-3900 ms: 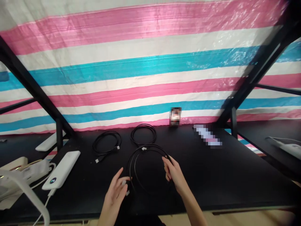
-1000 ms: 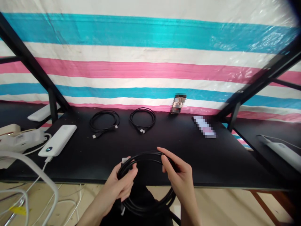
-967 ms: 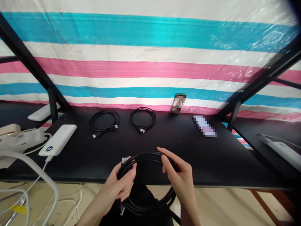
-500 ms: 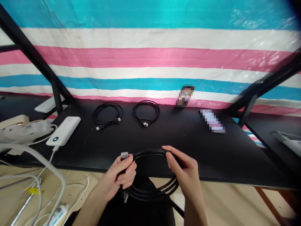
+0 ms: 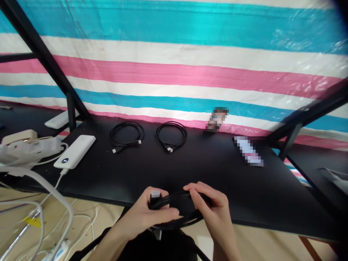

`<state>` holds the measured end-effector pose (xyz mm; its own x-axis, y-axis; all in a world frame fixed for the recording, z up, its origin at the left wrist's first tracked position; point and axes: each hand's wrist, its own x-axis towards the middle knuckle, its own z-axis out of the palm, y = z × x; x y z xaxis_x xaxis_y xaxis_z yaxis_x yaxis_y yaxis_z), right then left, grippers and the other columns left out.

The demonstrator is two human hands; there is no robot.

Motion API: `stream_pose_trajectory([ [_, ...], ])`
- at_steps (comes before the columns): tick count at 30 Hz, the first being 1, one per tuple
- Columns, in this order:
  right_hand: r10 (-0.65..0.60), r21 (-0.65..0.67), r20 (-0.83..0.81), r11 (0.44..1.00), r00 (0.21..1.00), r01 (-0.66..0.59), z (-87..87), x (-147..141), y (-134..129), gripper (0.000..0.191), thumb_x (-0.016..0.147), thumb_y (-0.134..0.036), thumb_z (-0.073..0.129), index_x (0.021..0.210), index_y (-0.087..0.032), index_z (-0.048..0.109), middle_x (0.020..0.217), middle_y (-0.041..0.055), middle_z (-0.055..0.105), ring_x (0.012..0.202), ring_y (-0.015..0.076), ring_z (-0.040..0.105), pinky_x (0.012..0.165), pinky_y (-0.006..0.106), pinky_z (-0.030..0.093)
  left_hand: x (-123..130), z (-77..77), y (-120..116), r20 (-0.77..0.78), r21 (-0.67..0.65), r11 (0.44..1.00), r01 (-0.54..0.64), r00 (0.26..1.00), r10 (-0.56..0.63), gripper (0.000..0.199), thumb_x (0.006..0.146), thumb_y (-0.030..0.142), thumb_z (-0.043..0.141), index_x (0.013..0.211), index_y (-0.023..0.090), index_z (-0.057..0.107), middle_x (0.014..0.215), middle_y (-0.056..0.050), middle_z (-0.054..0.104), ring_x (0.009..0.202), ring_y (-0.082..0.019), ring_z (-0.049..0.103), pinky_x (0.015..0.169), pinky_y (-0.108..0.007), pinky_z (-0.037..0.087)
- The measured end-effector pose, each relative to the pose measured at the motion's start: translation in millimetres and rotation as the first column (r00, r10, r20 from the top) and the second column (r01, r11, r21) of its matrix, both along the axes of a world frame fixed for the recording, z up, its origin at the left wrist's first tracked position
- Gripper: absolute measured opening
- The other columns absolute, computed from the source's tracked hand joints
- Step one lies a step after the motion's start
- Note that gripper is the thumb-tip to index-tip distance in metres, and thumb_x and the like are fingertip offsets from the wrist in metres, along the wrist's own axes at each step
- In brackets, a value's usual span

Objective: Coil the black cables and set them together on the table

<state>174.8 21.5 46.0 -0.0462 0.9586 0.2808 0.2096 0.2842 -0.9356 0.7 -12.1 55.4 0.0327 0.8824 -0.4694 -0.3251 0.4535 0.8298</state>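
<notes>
The black surface (image 5: 206,166) carries 2 coiled black cables (image 5: 171,123) side by side, a white power bank (image 5: 75,151) to their left and a pixelated flat item (image 5: 248,151) to their right.

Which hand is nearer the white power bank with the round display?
Left. The left hand grips one side of the black cable coil, to the right of the white power bank. The right hand holds the coil's opposite side, farther away.

Workspace, black desk (image 5: 217,170), striped sheeting (image 5: 168,54)
</notes>
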Motion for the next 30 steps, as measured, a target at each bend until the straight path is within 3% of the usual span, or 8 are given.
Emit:
stream_pose_trajectory([
  [5,0.117,0.007,0.113,0.993,0.987,-0.119,8.1,-18,-4,0.013,0.083,-0.033,0.065,0.081,-0.03,0.078,0.074,0.0004,0.074,0.067,0.0179,0.066,0.087,0.036,0.049,-7,4.6,-1,-0.051,-0.072,0.997,0.022,0.998,-0.026,0.032,0.053,0.031,0.083,0.066,0.018,0.057,0.042,0.009,0.043,0.039,-0.003,0.03,0.044,-0.02,0.016],
  [7,0.142,-0.014,0.111,0.99,0.984,-0.141,8.6,-23,-6,0.012,0.083,-0.033,0.066,0.083,-0.03,0.078,0.077,0.001,0.074,0.066,0.0178,0.066,0.083,0.035,0.051,-14,2.6,-4,-0.078,-0.025,0.999,-0.032,0.996,0.03,0.031,0.053,0.027,0.083,0.062,0.018,0.055,0.041,0.01,0.04,0.038,-0.003,0.027,0.043,-0.021,0.013],
  [10,0.1,-0.073,0.022,0.992,0.995,-0.098,5.3,-27,-6,0.015,0.079,-0.036,0.069,0.088,-0.026,0.077,0.072,0.0022,0.07,0.059,0.0156,0.06,0.058,0.026,0.05,-26,-2.6,-7,-0.073,0.043,0.976,-0.213,0.974,0.215,0.033,0.049,0.02,0.084,0.059,0.019,0.053,0.04,0.01,0.039,0.037,-0.002,0.027,0.041,-0.02,0.011],
  [14,0.072,-0.228,-0.299,0.963,0.952,-0.145,-8.6,-41,-1,0.028,0.081,-0.044,0.066,0.078,-0.017,0.072,0.043,-0.0042,0.047,0.038,0.0086,0.039,0.042,0.022,0.038,-40,-6.4,-2,0.258,0.04,0.919,-0.392,0.893,0.369,0.033,0.056,0.021,0.08,0.053,0.02,0.047,0.033,0.012,0.025,0.032,-0.001,0.02,0.039,-0.019,0.02],
  [17,0.002,-0.288,-0.507,0.942,0.862,-0.171,-19.1,-62,1,0.04,0.084,-0.047,0.062,0.057,-0.017,0.059,0.039,-0.0059,0.039,0.04,0.0096,0.044,0.05,0.024,0.046,-42,-5.1,9,0.484,0.008,0.854,-0.52,0.749,0.452,0.048,0.065,0.021,0.071,0.044,0.021,0.027,0.034,0.01,0.019,0.031,-0.002,0.021,0.037,-0.02,0.026],
  [20,-0.06,-0.342,-0.584,0.923,0.809,-0.179,-26.2,-81,2,0.051,0.083,-0.049,0.062,0.046,-0.021,0.041,0.035,-0.0057,0.038,0.039,0.0104,0.047,0.052,0.025,0.05,-41,-4.4,18,0.595,-0.06,0.812,-0.581,0.632,0.496,0.046,0.072,0.019,0.064,0.047,0.021,0.025,0.037,0.01,0.019,0.031,-0.003,0.02,0.036,-0.018,0.027],
  [25,-0.103,-0.385,-0.628,0.902,0.771,-0.193,-38.3,-89,6,0.057,0.082,-0.045,0.065,0.038,-0.023,0.037,0.03,-0.0064,0.033,0.03,0.0089,0.04,0.041,0.023,0.046,-34,-10.3,16,0.685,-0.077,0.881,-0.467,0.618,0.387,0.042,0.071,0.019,0.063,0.045,0.02,0.03,0.037,0.008,0.02,0.034,-0.004,0.022,0.043,-0.019,0.034],
  [30,-0.119,-0.365,-0.611,0.92,0.783,-0.145,-43.7,-86,14,0.059,0.086,-0.045,0.059,0.037,-0.021,0.039,0.031,-0.0053,0.034,0.031,0.0075,0.039,0.04,0.021,0.041,-24,-18.7,15,0.649,0.152,0.954,-0.258,0.754,0.101,0.037,0.078,0.031,0.054,0.044,0.021,0.042,0.039,0.002,0.028,0.054,-0.014,0.042,0.064,-0.028,0.041],
])
